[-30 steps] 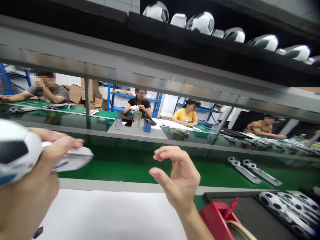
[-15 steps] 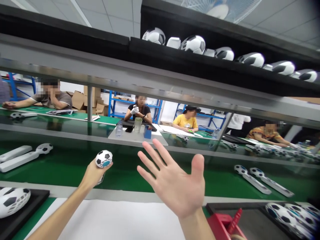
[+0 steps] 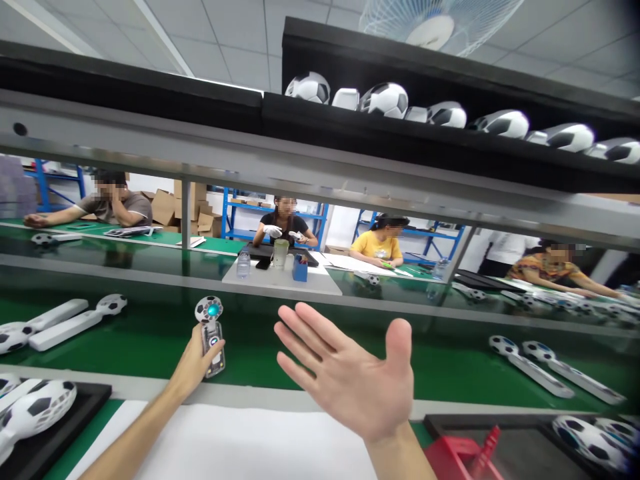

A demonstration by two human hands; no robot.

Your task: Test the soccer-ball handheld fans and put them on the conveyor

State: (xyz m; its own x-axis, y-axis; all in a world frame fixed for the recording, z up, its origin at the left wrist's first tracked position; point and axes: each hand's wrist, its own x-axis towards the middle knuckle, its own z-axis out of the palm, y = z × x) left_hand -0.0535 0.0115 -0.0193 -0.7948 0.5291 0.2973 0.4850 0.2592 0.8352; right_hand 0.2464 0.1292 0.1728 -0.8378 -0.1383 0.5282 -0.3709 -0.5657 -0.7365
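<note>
My left hand (image 3: 193, 360) grips the handle of a handheld device with a round football-patterned head (image 3: 203, 310). It stands upright, its front turned towards me, with a teal disc in the head and a clear-looking panel on the handle. What kind of device it is I cannot make out. To the right, my right hand (image 3: 350, 377) is raised with palm showing, fingers stretched and thumb apart, holding nothing. Below both hands lies a white sheet (image 3: 240, 440) on the bench.
Similar football-headed devices (image 3: 75, 327) lie on the green surface at left, and more (image 3: 535, 367) at right. Black trays (image 3: 100, 400) flank the sheet. A red box (image 3: 450, 457) with a red marker sits front right. Overhead runs a shelf (image 3: 240, 157); several people sit beyond.
My left hand has turned the device so its handle and front now face me. My right hand stays raised, its fingers closer together and slightly lower. The view has tilted up a little.
</note>
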